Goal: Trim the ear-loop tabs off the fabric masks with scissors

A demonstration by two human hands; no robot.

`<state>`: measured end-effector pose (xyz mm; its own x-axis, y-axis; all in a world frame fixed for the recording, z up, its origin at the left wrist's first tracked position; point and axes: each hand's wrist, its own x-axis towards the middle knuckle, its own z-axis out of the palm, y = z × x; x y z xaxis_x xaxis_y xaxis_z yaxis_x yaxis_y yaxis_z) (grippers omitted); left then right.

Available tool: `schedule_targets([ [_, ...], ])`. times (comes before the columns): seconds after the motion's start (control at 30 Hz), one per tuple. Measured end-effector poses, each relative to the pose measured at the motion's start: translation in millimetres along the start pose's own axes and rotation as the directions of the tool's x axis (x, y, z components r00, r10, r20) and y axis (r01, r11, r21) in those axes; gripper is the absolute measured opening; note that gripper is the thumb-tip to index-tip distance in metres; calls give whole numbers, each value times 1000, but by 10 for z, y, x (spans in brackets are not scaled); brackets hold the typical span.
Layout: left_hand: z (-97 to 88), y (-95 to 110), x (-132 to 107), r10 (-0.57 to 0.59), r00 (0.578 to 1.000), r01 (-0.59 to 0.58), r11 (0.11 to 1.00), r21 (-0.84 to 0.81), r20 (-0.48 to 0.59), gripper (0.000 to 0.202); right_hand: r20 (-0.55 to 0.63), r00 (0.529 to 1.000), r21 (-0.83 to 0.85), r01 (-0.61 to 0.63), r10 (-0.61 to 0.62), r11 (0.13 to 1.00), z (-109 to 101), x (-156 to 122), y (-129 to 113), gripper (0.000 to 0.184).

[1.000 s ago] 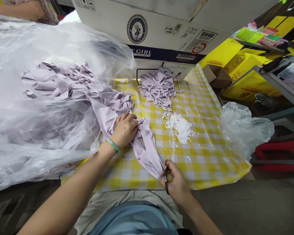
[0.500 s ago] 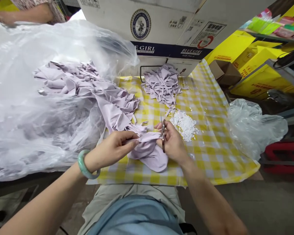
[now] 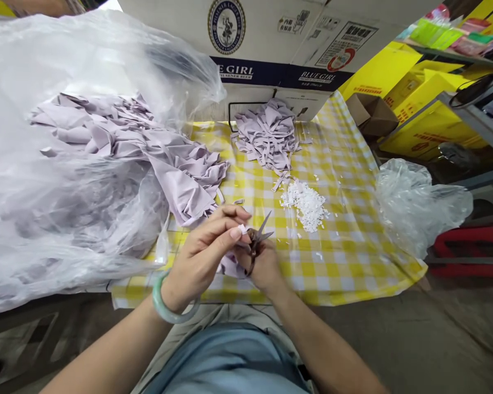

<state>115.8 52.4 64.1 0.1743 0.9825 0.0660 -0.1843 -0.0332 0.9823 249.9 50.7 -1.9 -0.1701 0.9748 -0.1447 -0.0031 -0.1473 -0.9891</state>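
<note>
My left hand (image 3: 213,241), with a pale green bangle (image 3: 164,306) at the wrist, pinches a small white label (image 3: 242,230) between thumb and fingers. Close beside it, my right hand (image 3: 263,265) grips a pair of small scissors (image 3: 255,243). The blades are parted and point up and to the right, away from the label. Under both hands lies a lilac cloth piece (image 3: 230,266), mostly hidden, so I cannot tell whether the label is joined to it. Right of the scissors is a heap of tiny white snippets (image 3: 308,205).
A large lilac cloth pile (image 3: 119,128) spills from a clear plastic bag (image 3: 20,180) on the left. Another lilac heap (image 3: 267,134) sits before stacked cartons (image 3: 267,44). A crumpled plastic bag (image 3: 419,202) hangs at the right edge of the yellow checked tablecloth (image 3: 353,262).
My hands have come together, the left moving right and the right moving left. The scissors have turned, with blades parted. My left hand has gone from the lilac cloth to a white label.
</note>
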Motion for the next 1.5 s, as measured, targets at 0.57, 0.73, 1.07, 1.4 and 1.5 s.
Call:
schedule_targets([
  [0.57, 363, -407, -39, 222, 975, -206, 892, 403, 8, 24, 127, 967, -785, 234, -220, 573, -662, -252, -388, 45],
  [0.73, 372, -456, -33, 225, 974, -214, 870, 445, 29, 24, 98, 976, -776, 196, -193, 600, -706, -265, -384, 48],
  [1.07, 405, -515, -33, 246, 968, -245, 860, 448, 58, 23, 80, 976, -755, 193, -203, 627, -737, -243, -401, 47],
  [1.4, 421, -522, -37, 271, 959, -279, 837, 471, 86, 22, 89, 980, -783, 178, -176, 596, -763, -254, -418, 47],
  [1.5, 434, -513, -37, 269, 959, -281, 833, 476, 95, 22, 69, 980, -791, 169, -188, 588, -772, -257, -413, 47],
])
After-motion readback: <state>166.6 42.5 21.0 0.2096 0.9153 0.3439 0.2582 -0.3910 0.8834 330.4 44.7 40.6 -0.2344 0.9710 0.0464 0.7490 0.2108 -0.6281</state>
